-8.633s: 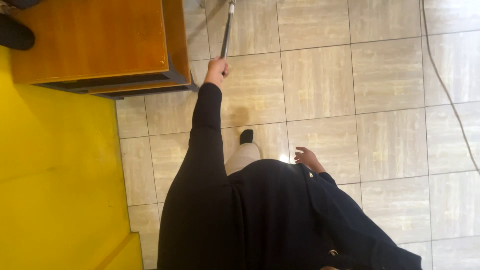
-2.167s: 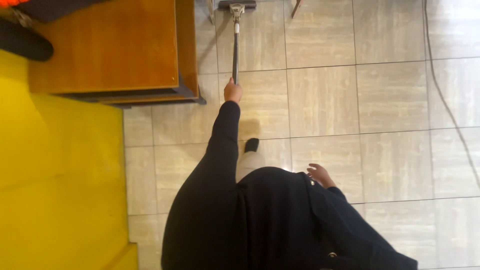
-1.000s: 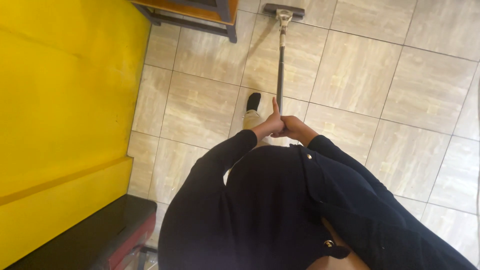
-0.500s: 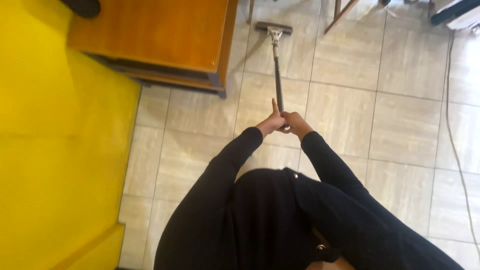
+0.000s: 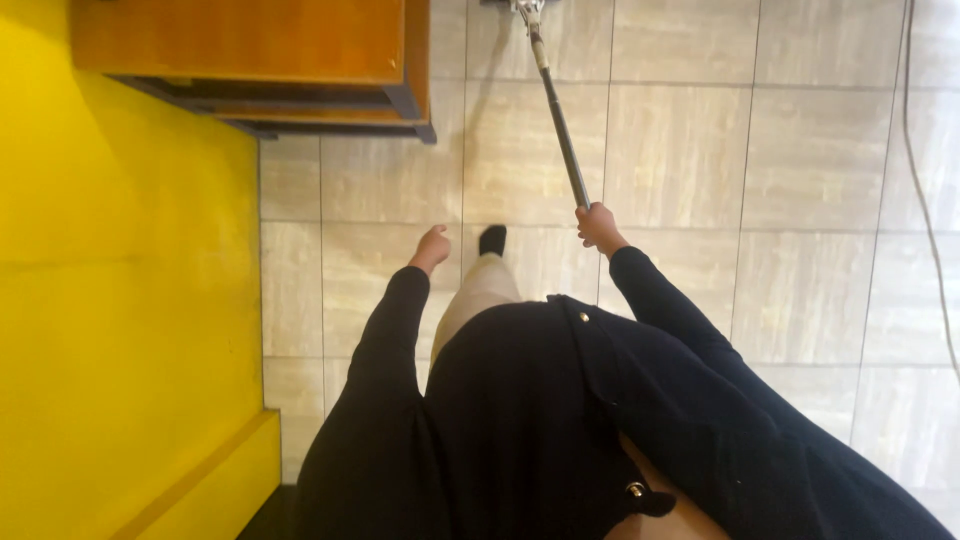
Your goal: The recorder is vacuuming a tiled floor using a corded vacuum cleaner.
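The floor point(image 5: 700, 150) is laid with large square beige tiles with a faint streaked grain and thin grey grout lines. A flat, bright yellow wall point(image 5: 120, 300) runs down the left side, with a low yellow ledge at its foot. Against that wall, at the top, stands a wooden desk point(image 5: 250, 40) with a glossy orange-brown top on a dark frame. A thin pale cable point(image 5: 925, 200) trails over the tiles at the far right.

The right hand point(image 5: 598, 226) has its grip closed around the upper end of a mop handle point(image 5: 560, 130), a slim dark metal pole slanting up and to the left across the tiles; its head, probably a flat mop, is cut off by the top edge. The left hand point(image 5: 432, 247) holds nothing, fingers loosely curled, hanging over the floor just beside a black-socked foot point(image 5: 492, 240). Both sleeves are black.
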